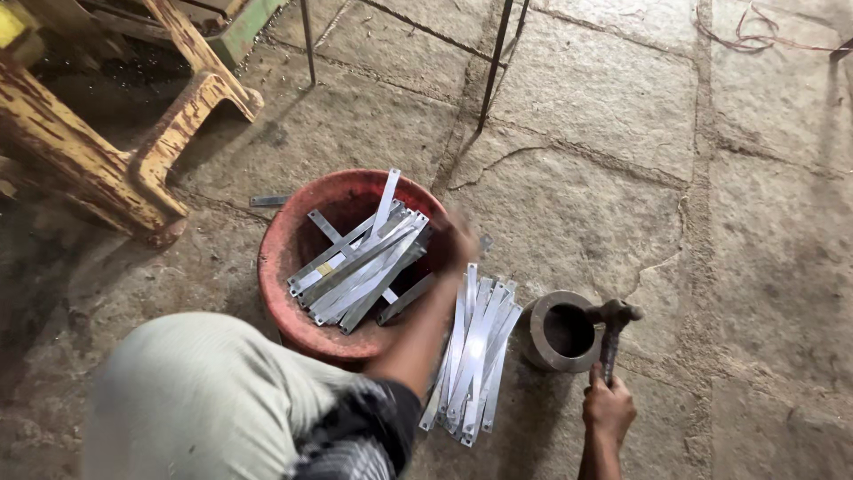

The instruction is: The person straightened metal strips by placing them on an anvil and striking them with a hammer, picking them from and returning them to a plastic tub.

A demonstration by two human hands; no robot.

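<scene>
Right hand [608,407] clamped on dark hammer [611,331] by metal ring [558,331]; left hand [451,242] blurred over shiny flat strips [360,267] in red tub [289,249], grip impossible to tell.

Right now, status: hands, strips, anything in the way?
Left hand blurred, at red basin of metal strips. Right hand grips hammer beside metal ring. Loose strip pile between.

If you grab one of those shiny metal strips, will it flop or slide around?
The strips look thin and long, so one would probably bend a little rather than flop. Their bright, smooth faces suggest they slide easily. Flat, so unlikely to roll.
</scene>
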